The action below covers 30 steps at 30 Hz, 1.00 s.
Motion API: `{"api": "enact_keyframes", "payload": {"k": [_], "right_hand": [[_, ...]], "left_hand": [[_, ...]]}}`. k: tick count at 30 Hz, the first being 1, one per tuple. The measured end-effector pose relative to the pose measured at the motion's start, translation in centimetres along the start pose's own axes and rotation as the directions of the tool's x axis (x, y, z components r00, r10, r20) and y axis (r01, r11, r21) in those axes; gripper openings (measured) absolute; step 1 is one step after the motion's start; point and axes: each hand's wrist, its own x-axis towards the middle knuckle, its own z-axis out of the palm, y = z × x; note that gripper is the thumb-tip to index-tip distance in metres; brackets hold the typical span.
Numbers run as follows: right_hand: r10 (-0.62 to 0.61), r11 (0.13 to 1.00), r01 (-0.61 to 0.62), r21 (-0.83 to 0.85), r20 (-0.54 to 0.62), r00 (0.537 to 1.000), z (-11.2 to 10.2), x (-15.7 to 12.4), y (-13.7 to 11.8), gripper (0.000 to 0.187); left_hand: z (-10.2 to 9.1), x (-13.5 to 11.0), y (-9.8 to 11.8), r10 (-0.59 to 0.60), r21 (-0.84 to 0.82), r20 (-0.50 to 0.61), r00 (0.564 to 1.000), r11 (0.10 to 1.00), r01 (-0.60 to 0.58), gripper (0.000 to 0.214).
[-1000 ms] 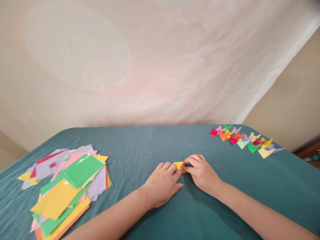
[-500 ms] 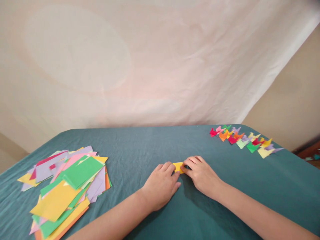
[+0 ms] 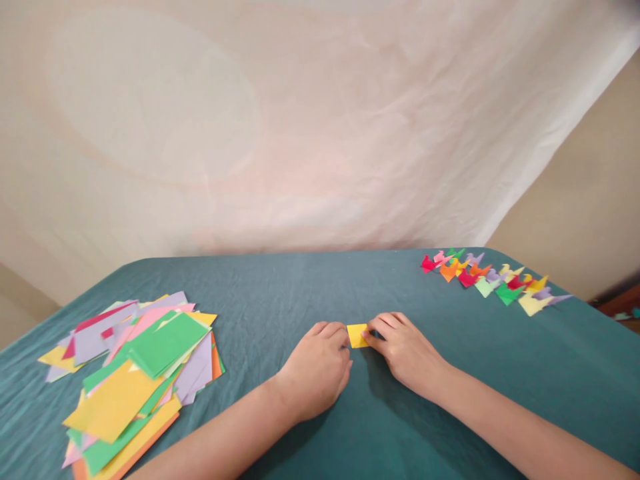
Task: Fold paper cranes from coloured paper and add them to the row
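A small folded piece of yellow paper lies on the dark green cloth. My right hand pinches its right edge between thumb and fingers. At the paper's left edge rests my left hand, its fingers curled in close together. That left edge shows uncovered beside the fingertips; whether they touch it I cannot tell. The left palm side is hidden, so anything inside cannot be made out.
A loose heap of coloured paper sheets covers the table's left side. Several small folded paper birds stand in rows at the back right. Behind the green tablecloth hangs a pale cloth backdrop.
My left hand has drawn slightly left off the yellow paper, its fingers and thumb now more curled in. More of the paper shows. My right hand keeps its pinch in nearly the same place.
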Motion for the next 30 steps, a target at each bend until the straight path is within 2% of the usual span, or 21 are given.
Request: {"api": "enact_keyframes", "payload": {"k": [5, 15, 23, 30], "right_hand": [[0.011, 1.000, -0.011, 0.002, 0.008, 1.000, -0.1, 0.0, -0.1, 0.018], [0.017, 1.000, -0.017, -0.024, 0.020, 1.000, -0.3, -0.2, -0.1, 0.017], [0.051, 0.989, -0.042, -0.139, 0.068, 0.996, -0.5, -0.3, -0.6, 0.017], [0.067, 0.987, -0.055, -0.154, 0.080, 0.995, -0.8, -0.1, -0.7, 0.017]], "left_hand": [[0.4, 0.1, -0.1, -0.044, -0.046, -0.004, 0.999, 0.998, 0.044, 0.023], [1.3, 0.1, 0.5, -0.070, -0.024, 0.009, 0.997, 0.997, 0.071, 0.034], [1.2, 0.1, 0.6, -0.047, 0.028, 0.003, 0.999, 0.999, 0.047, 0.032], [0.7, 0.1, 0.5, -0.011, 0.047, 0.018, 1.000, 0.999, 0.010, 0.030]]}}
